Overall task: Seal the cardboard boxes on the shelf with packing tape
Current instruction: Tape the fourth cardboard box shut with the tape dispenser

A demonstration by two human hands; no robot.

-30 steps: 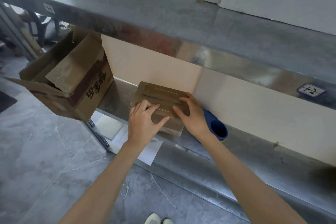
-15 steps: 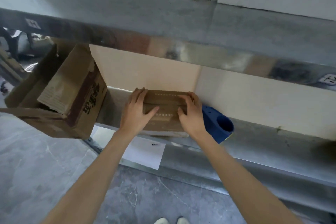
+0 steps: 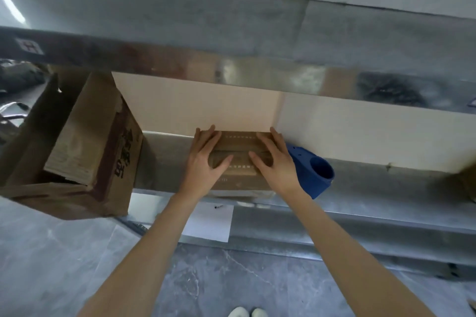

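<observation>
Now we have slid the small box (image 3: 239,162) back on the shelf (image 3: 164,159). Our left hand (image 3: 206,165) and right hand (image 3: 275,162), fingers straight, press its flaps shut, seemingly ready for taping.

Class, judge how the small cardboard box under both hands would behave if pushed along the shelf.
The small cardboard box probably slides easily: the metal shelf looks smooth. It seems stiff, since the left hand and right hand press flat without denting it. Low and wide, it is unlikely to tip.
</observation>
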